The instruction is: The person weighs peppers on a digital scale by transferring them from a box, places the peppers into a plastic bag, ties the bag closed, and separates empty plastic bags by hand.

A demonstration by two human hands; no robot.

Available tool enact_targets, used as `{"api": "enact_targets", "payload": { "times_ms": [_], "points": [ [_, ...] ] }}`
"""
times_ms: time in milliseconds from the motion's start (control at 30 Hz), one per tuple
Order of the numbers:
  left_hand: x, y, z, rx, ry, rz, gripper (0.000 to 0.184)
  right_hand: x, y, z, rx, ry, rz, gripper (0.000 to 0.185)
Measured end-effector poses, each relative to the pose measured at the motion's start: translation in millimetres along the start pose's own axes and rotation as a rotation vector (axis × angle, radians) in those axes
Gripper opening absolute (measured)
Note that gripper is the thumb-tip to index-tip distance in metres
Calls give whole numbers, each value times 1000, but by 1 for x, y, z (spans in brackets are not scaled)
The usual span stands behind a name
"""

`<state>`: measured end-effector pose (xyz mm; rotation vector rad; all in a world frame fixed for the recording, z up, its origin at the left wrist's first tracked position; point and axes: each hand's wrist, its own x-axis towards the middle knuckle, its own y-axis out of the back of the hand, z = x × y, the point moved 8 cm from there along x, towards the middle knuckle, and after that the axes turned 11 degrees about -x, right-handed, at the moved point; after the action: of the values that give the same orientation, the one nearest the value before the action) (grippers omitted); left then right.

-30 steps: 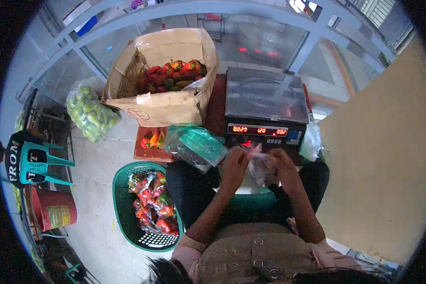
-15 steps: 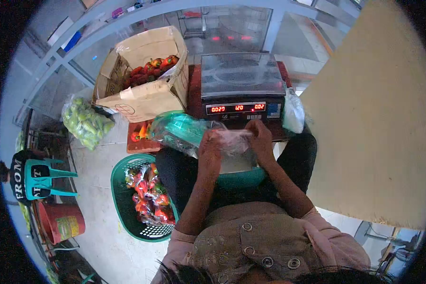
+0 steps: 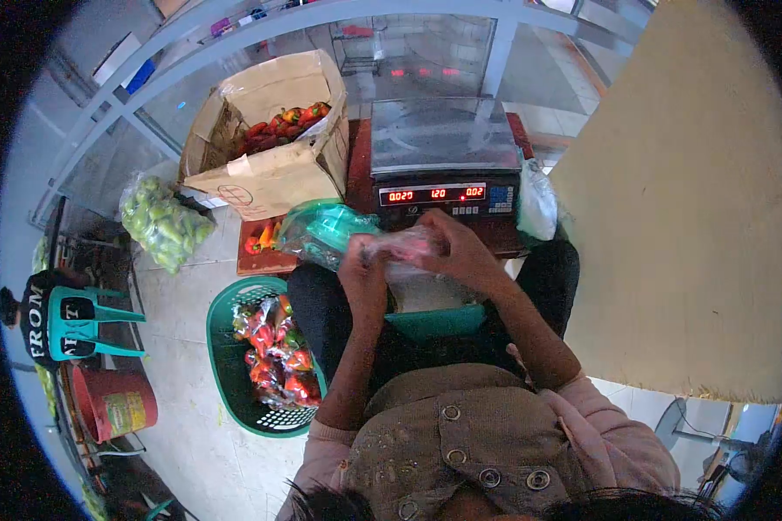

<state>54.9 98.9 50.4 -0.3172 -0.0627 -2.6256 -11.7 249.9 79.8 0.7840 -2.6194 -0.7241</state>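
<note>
A clear plastic bag (image 3: 401,246) is stretched between my two hands, above my lap and just in front of the scale (image 3: 443,156). My left hand (image 3: 362,267) is closed on the bag's left end. On its right end, my right hand (image 3: 450,247) has its fingers closed too. The scale's red display is lit and its metal plate has nothing on it. Green and clear plastic bags (image 3: 326,227) lie right beside my left hand. Red peppers (image 3: 291,122) fill part of a cardboard box (image 3: 274,178) behind them.
A green basket (image 3: 220,365) of bagged peppers stands on the floor at left. Beyond it are a bag of green peppers (image 3: 162,224), a teal chair (image 3: 71,323) and a red bucket (image 3: 115,404). A white bag (image 3: 537,201) hangs beside the scale; a large tan board (image 3: 686,217) is at right.
The view has shifted, so the scale and box appear further left. My hands have drawn apart and stretched the bag sideways, and my right hand has turned over its end.
</note>
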Motion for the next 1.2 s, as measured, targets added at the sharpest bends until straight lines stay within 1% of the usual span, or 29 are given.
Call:
{"api": "enact_targets", "payload": {
  "times_ms": [33,67,100,200,233,333,400,467,500,533,600,700,733,800,833,933,1000,1033,1067,1133,1167,1200],
  "points": [
    [2,5,-4,-109,-36,26,9,-4,2,-5,-147,44,40,27],
    [3,9,-6,-216,-71,53,7,-6,7,-1,-175,27,108,28],
    [2,0,3,-448,3,-18,2,-6,9,8,-202,12,174,29],
    [-10,-22,-8,-591,282,-109,6,-11,14,28,-193,-47,347,31],
    [-12,-26,-6,-589,299,-114,7,-12,17,34,-173,-68,404,31],
    [-20,-31,-2,-544,353,-160,7,-10,32,50,-163,-33,477,26],
    [-21,-25,1,-456,381,-235,6,-8,29,77,100,-200,341,21],
    [-20,-22,7,-78,166,-296,6,-12,18,86,456,-249,238,17],
    [-20,-23,7,111,55,-321,7,-13,13,70,678,-210,200,16],
    [-17,-18,-1,186,4,-232,9,-14,8,56,900,-167,157,15],
    [-12,-8,-14,336,-99,-52,13,-15,-1,47,833,-204,86,17],
    [2,14,-39,-383,142,145,18,-19,-6,42,692,-219,-27,23],
    [7,15,-30,-407,63,148,19,-20,-8,40,640,-218,-67,26],
    [15,17,-9,-449,-97,155,20,-19,6,25,346,-44,137,34],
    [20,20,-5,-333,-172,166,20,-20,11,14,197,42,239,38],
    [20,6,17,-503,-200,101,20,-27,13,-7,-115,42,312,53],
    [12,-11,20,-461,-151,11,21,-27,13,-13,-191,-24,279,59],
    [7,-18,23,-437,-128,-34,22,-27,14,-13,-208,-20,296,59],
    [2,-21,28,-328,-108,-38,23,-27,16,-13,-224,-16,313,60],
    [-5,-27,43,-112,-73,-50,25,-29,25,-8,-222,63,419,56],
    [-8,-31,47,-92,-105,-111,30,-29,30,-2,-223,43,449,51],
    [-12,-36,42,-86,-74,-165,30,-30,36,4,-223,23,478,47]
  ]
}}
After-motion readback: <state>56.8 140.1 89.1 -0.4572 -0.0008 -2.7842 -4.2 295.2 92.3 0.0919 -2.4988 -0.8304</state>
